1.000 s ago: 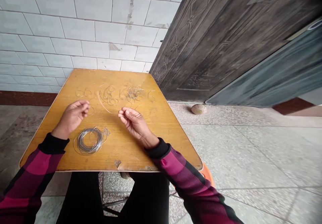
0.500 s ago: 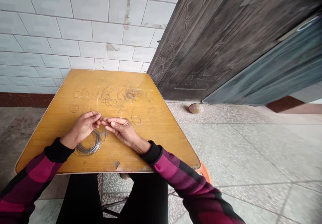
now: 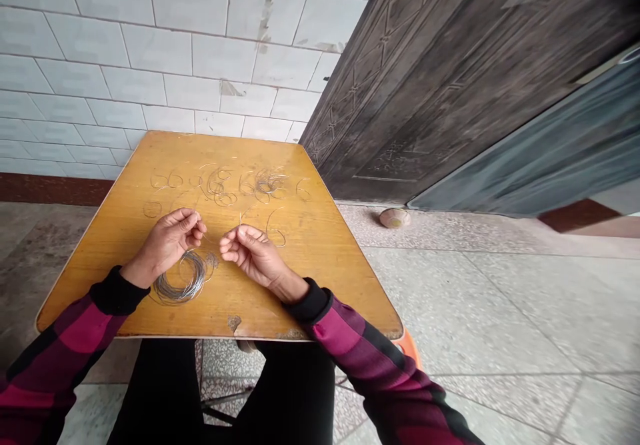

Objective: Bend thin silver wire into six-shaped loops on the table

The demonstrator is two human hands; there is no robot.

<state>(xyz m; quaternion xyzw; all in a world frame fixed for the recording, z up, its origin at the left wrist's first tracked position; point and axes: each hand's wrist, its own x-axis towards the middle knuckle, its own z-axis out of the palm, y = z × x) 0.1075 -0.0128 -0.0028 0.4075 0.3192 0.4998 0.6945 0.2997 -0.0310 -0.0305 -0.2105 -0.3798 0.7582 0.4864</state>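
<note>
My left hand (image 3: pixel 170 242) and my right hand (image 3: pixel 253 255) hover over a yellow wooden table (image 3: pixel 330 292), fingertips pinched and a small gap between them. A very fine wire (image 3: pixel 213 237) seems to run between the two hands, though it is hard to see. Just below my left hand lies a coil of silver wire (image 3: pixel 183 278), touching neither hand. Beyond my hands, several small bent wire loops (image 3: pixel 240 185) are scattered in a row, and one loop (image 3: pixel 276 228) lies close to my right hand.
A white tiled wall (image 3: pixel 150 52) rises behind the table. A dark carved door (image 3: pixel 425 98) and a blue-grey panel (image 3: pixel 525 158) stand to the right. A round pale object (image 3: pixel 395 218) sits on the floor, and an orange stool edge (image 3: pixel 407 350) shows by the table's corner.
My hands came together at the fingertips half a second ago and now stand slightly apart. The camera view has shifted a little. The coil and loops stay in place.
</note>
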